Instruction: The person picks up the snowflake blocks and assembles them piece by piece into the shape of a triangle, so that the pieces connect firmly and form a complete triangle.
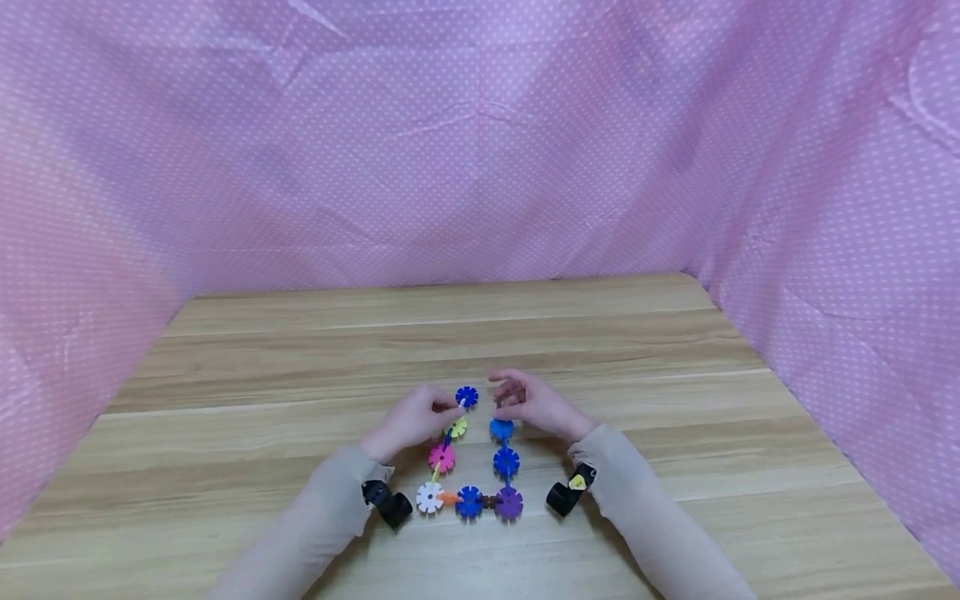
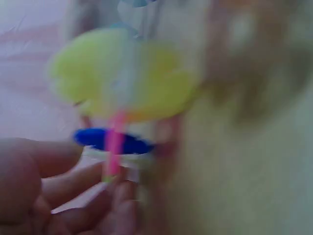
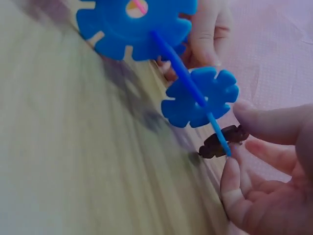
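Notched plastic discs are slotted together into a chain on the wooden table. In the head view its left side has a white disc (image 1: 430, 497), a pink disc (image 1: 442, 457), a yellow disc (image 1: 457, 428) and a blue disc (image 1: 467, 397) at the top. My left hand (image 1: 422, 419) pinches a small white disc just below that blue one. Opposite, my right hand (image 1: 536, 404) is at the upper end of the right side, above a lighter blue disc (image 1: 502, 429). In the right wrist view, its thumb and a finger hold a dark brown disc (image 3: 222, 142).
The bottom row joins the white disc to another blue disc (image 1: 469, 502) and a purple disc (image 1: 509, 503). Pink dotted cloth (image 1: 480, 167) hangs behind and beside the table (image 1: 300, 358). Each wrist wears a black camera, the left one (image 1: 387, 503) close to the chain.
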Demonstrator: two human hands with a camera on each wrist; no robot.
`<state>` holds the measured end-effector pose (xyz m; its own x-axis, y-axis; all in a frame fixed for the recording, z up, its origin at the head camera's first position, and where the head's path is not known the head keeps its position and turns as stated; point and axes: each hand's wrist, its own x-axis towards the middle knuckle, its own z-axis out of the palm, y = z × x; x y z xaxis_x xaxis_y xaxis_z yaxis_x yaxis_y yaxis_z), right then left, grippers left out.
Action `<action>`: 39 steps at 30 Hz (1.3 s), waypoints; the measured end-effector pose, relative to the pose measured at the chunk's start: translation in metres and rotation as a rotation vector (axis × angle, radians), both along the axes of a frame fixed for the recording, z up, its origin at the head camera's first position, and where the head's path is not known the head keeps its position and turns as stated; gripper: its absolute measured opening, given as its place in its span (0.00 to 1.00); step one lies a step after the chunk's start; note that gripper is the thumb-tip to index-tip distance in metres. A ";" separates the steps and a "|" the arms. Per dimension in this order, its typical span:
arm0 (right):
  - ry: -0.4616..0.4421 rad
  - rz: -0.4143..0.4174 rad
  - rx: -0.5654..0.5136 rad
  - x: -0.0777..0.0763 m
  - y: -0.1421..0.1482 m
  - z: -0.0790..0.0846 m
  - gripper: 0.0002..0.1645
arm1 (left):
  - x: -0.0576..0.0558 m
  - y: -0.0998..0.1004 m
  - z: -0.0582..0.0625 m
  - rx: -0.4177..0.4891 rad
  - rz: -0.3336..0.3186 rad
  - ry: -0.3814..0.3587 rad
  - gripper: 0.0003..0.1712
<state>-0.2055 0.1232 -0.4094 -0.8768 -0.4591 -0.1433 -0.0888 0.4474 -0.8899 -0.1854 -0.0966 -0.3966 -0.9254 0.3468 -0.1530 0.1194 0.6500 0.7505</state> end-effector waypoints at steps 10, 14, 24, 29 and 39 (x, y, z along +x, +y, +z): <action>0.066 -0.037 0.079 0.002 -0.004 -0.003 0.16 | -0.022 0.001 0.003 0.013 0.067 -0.075 0.14; 0.087 -0.008 0.064 0.004 -0.008 -0.004 0.12 | -0.024 0.000 0.002 0.059 0.062 -0.108 0.10; 0.065 0.032 -0.002 0.008 -0.015 -0.005 0.12 | -0.028 0.003 -0.007 0.137 0.110 -0.151 0.08; 0.030 0.035 0.001 0.009 -0.018 -0.007 0.11 | -0.030 0.006 -0.012 0.167 0.149 -0.182 0.08; 0.009 -0.004 0.024 0.010 -0.020 -0.008 0.10 | -0.030 0.007 -0.016 0.221 0.125 -0.164 0.14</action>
